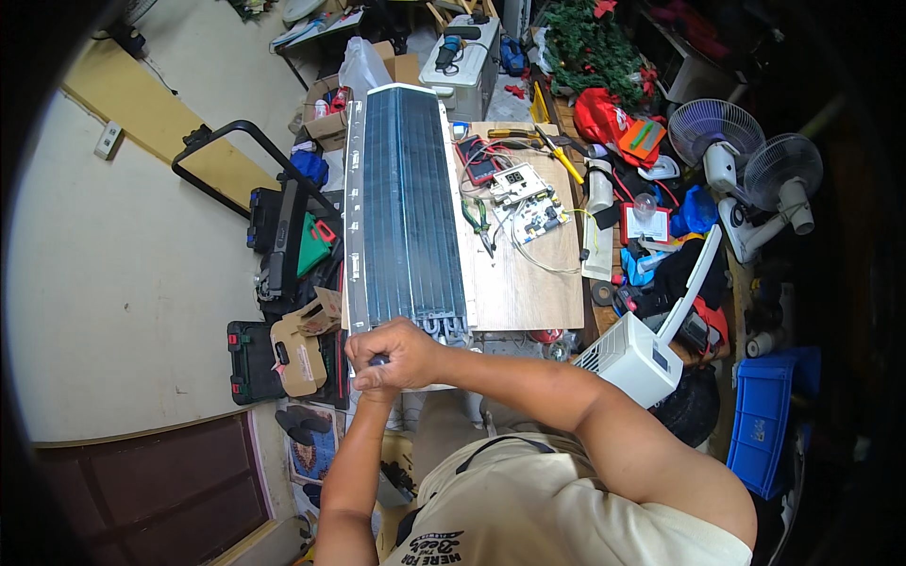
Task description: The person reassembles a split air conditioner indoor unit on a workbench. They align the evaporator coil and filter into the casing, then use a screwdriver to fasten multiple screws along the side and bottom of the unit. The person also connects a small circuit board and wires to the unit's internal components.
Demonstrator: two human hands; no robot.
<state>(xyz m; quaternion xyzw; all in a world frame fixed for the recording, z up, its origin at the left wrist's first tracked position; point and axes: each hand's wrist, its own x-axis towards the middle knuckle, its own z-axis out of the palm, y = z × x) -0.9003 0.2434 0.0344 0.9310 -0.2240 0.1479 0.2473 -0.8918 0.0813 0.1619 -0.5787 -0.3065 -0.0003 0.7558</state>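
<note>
Finned coil (pixel 408 203): long heat-exchanger block, dark blue-grey, closely finned, with lengthwise seams dividing its face into angled bands.
Coil pose: laid lengthwise, finned face up, one end toward the person, the other pointing away.
Casing edge (pixel 355 189): pale strip along the coil's left side, slotted and notched; a narrower pale border shows on the right.
Far end: capped by a white rim, slightly narrower in view.
Tube bends (pixel 445 326): shiny metal U-shaped returns, grouped at the near right corner, partly covered.
Dark handle (pixel 379 359): small rounded end, showing between the clasped hands at the coil's near end; remainder hidden, tool type unclear.
</note>
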